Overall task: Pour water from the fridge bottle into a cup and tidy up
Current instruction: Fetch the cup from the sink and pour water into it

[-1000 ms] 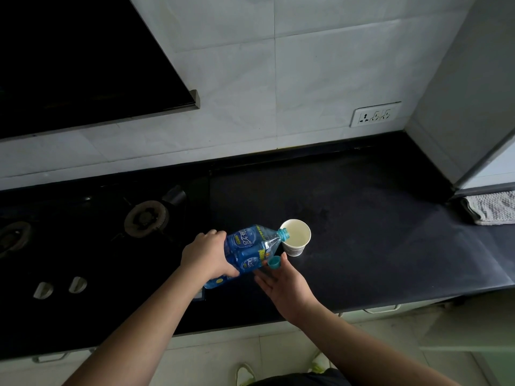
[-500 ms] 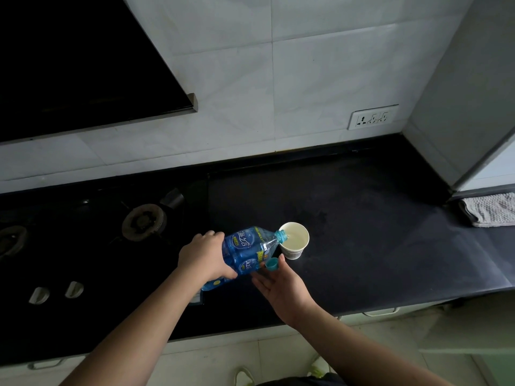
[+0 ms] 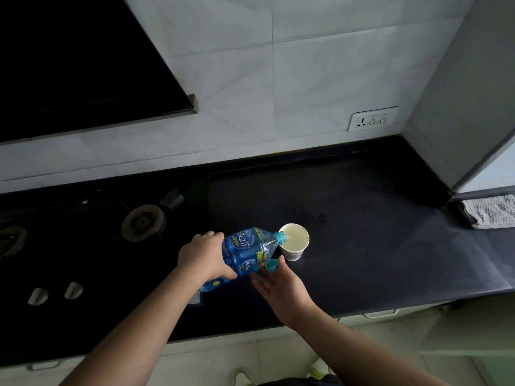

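Blue bottle gripped in our left hand, pouring into cup mid-counter; right hand pinches cap; recapping, tidying remain.

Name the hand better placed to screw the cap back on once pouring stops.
Right. The right hand already pinches the blue cap at its fingertips, just below the bottle neck. The left hand grips the tilted bottle over the cup, so it is occupied.

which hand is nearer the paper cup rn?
Right. The right hand, pinching the blue cap, sits just below the paper cup, not touching it. The left hand grips the bottle farther left, with the bottle between it and the cup.
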